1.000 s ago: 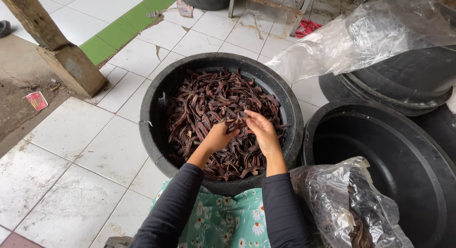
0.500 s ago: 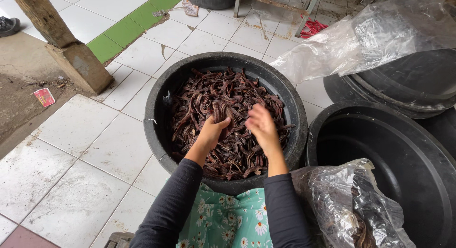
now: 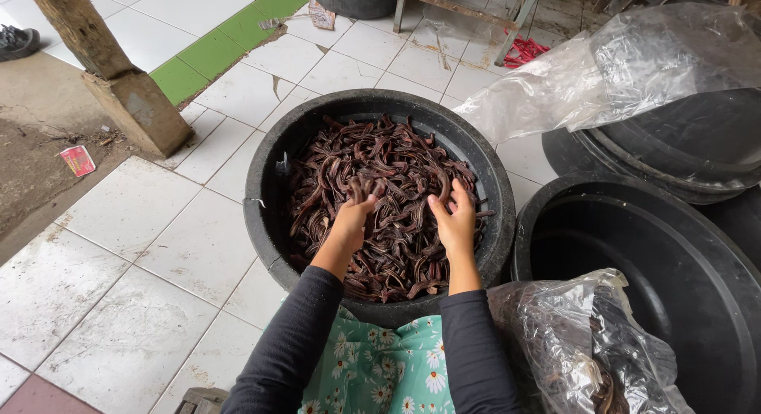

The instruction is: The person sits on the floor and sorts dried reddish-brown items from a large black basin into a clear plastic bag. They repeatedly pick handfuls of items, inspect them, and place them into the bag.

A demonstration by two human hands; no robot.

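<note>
A round black tub [image 3: 265,184] stands on the tiled floor, filled with a heap of dark brown dried pods [image 3: 380,168]. Both my hands rest on the middle of that heap. My left hand [image 3: 351,220] presses into the pods with its fingers curled down among them. My right hand [image 3: 454,220] lies beside it, fingers spread and dug into the pods. Whether either hand grips any pods is hidden by the fingers. Dark long sleeves cover my forearms, and a green flowered cloth [image 3: 376,370] shows below them.
An empty black tub [image 3: 697,303] stands at the right, with a clear plastic bag of dark pods [image 3: 587,351] at its near edge. Further stacked black tubs under a crumpled plastic sheet [image 3: 626,65] lie behind. A wooden post [image 3: 111,73] rises at the left, beside bare ground.
Both hands have slid a little farther into the heap, and the right hand's fingers have spread. The camera has shifted slightly.
</note>
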